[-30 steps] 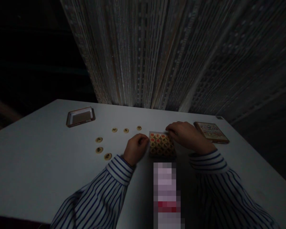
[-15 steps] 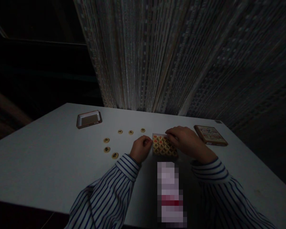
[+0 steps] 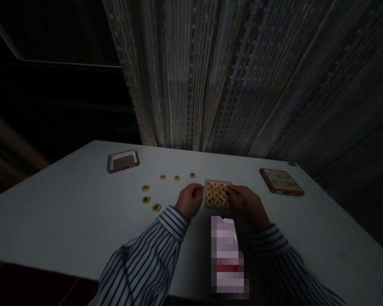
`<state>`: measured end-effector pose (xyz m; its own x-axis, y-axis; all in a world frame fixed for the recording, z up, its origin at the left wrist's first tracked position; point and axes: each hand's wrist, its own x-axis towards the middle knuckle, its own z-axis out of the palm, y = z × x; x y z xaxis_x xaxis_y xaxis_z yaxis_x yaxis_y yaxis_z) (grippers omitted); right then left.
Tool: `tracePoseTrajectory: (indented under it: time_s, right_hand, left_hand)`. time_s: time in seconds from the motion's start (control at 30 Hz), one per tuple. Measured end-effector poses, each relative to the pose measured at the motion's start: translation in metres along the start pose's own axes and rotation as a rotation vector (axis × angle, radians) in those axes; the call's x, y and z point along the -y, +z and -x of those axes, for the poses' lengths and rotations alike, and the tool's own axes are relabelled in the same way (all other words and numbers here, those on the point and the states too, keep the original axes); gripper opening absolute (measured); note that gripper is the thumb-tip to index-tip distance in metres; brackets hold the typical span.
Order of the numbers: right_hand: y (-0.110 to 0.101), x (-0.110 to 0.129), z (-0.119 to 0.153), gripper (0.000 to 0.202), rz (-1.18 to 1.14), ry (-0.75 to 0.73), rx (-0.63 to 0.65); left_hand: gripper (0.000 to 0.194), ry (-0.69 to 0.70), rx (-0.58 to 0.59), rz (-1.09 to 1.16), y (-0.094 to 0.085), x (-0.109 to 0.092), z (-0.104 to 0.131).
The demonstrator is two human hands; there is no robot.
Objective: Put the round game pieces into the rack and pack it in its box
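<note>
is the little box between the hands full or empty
Full: the box between the left hand and right hand shows packed rows of round pieces.

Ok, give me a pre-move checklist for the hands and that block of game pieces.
1. Left hand at the left side of the block of pieces: ok.
2. Right hand at the block's right side: ok.
3. Block packed square on the table: ok.
4. Whether the fingers actually grip a piece: cannot tell, too dim.
5. Six loose pieces lying left of the block, apart from both hands: ok.
6. Box lid and tray away from the hands: ok.
</note>
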<state>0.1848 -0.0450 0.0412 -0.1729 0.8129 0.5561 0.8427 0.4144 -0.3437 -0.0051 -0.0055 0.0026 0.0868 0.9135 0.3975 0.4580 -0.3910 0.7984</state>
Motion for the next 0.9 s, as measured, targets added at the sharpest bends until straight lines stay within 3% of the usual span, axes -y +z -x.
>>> tracePoseTrajectory:
  time_s: [0.3, 0.5, 0.7, 0.9]
  right_hand:
    - [0.008, -0.016, 0.003, 0.026, -0.043, 0.068, -0.047]
    - [0.003, -0.034, 0.004, 0.031, -0.042, 0.231, -0.079]
    - [0.001, -0.048, 0.005, 0.033, 0.009, 0.346, 0.003]
    - [-0.001, -0.045, 0.004, 0.033, -0.061, 0.344, 0.042]
  left_hand:
    - [0.018, 0.008, -0.003, -0.048, 0.003, 0.001, 0.004]
    - [0.02, -0.041, 0.013, -0.001, 0.005, -0.001, 0.005]
    - [0.022, -0.037, 0.044, -0.064, 0.003, -0.013, 0.009]
    - [0.022, -0.072, 0.032, -0.075, 0.0, -0.018, 0.012]
